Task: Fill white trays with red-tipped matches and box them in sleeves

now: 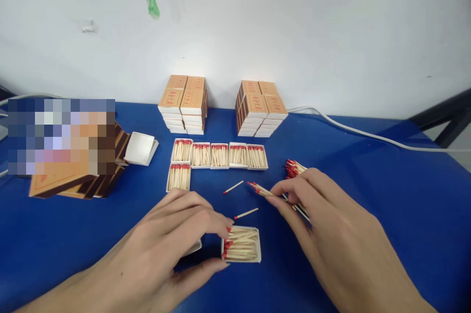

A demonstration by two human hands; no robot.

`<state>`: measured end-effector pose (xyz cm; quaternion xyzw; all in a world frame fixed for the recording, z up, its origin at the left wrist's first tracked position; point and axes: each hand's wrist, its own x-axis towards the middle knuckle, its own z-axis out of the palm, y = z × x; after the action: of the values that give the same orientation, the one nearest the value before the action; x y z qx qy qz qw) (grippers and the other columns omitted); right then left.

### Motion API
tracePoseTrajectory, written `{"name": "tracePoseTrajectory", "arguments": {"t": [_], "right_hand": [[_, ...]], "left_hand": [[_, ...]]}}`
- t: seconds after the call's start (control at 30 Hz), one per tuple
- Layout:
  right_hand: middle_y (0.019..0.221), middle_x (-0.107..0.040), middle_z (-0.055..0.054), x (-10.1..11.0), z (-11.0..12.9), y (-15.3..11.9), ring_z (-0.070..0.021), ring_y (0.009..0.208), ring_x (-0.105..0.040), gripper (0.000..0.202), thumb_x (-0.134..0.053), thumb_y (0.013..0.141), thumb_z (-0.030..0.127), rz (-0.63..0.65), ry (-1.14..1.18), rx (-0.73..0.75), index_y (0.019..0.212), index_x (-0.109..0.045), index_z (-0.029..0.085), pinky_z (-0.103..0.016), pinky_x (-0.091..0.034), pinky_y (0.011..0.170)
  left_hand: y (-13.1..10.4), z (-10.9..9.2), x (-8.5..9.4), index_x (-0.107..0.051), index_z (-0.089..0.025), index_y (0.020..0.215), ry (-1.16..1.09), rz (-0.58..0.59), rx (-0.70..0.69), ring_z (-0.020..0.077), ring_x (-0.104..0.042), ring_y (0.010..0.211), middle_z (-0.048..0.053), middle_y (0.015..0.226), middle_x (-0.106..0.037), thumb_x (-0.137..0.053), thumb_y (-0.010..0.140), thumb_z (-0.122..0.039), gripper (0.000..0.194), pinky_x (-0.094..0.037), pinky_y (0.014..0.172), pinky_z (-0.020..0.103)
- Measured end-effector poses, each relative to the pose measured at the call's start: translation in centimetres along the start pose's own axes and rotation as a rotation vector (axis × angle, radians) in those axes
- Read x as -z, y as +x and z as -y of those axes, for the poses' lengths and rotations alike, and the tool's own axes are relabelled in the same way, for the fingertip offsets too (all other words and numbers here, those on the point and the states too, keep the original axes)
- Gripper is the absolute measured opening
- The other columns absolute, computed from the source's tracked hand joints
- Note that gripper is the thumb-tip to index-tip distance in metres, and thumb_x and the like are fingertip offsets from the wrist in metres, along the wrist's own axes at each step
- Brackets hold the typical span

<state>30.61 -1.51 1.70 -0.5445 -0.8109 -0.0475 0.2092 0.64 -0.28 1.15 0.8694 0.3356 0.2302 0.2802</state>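
Observation:
Thumb and fingers of my left hand grip the left end of a white matchbox tray resting on the table. Red-headed matches lie in it, heads to the left. A white tray edge peeks out beneath my left palm, mostly hidden. Between thumb and forefinger, my right hand pinches a few matches, heads pointing left. Behind that hand is a pile of loose matches, partly covered by it. Two single matches, one farther and one nearer, lie between my hands.
Several filled match trays form a row, with another below its left end. Two stacks of closed matchboxes, left and right, stand by the wall. At left are empty white trays and piled matchbox sleeves. A cable crosses the blue table.

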Motion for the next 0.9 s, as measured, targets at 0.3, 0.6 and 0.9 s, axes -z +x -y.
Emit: {"name": "tracePoseTrajectory", "arguments": {"t": [0.3, 0.6, 0.9], "right_hand": [[0.104, -0.074, 0.001, 0.6, 1.4, 0.4, -0.0139, 0.088, -0.081, 0.02, -0.06, 0.127, 0.035, 0.117, 0.445, 0.032, 0.111, -0.071, 0.029, -0.024, -0.065, 0.076], [0.103, -0.074, -0.003, 0.3, 2.0, 0.0, -0.0189, 0.089, -0.076, 0.024, -0.059, 0.125, 0.025, 0.223, 0.432, 0.131, 0.107, -0.075, 0.023, -0.03, -0.064, 0.074], [0.099, -0.073, -0.004, -0.1, 2.1, -0.1, -0.0207, 0.088, -0.072, 0.021, -0.064, 0.12, 0.017, 0.17, 0.397, 0.136, 0.103, -0.076, 0.023, -0.033, -0.062, 0.073]], "left_hand": [[-0.1, -0.2, -0.1, -0.067, -0.037, 0.138, -0.031, -0.022, 0.055, 0.0144, -0.074, 0.119, -0.004, 0.126, -0.079, -0.073, 0.117, -0.024, 0.026, -0.064, 0.098, 0.025], [-0.1, -0.3, -0.3, -0.068, -0.035, 0.138, -0.056, -0.036, 0.072, 0.0165, -0.076, 0.119, -0.002, 0.128, -0.081, -0.076, 0.114, -0.022, 0.029, -0.065, 0.097, 0.028], [0.1, -0.3, -0.1, -0.068, -0.033, 0.138, -0.02, -0.025, 0.012, 0.017, -0.076, 0.12, -0.002, 0.128, -0.082, -0.074, 0.117, -0.021, 0.026, -0.062, 0.101, 0.03]]}}
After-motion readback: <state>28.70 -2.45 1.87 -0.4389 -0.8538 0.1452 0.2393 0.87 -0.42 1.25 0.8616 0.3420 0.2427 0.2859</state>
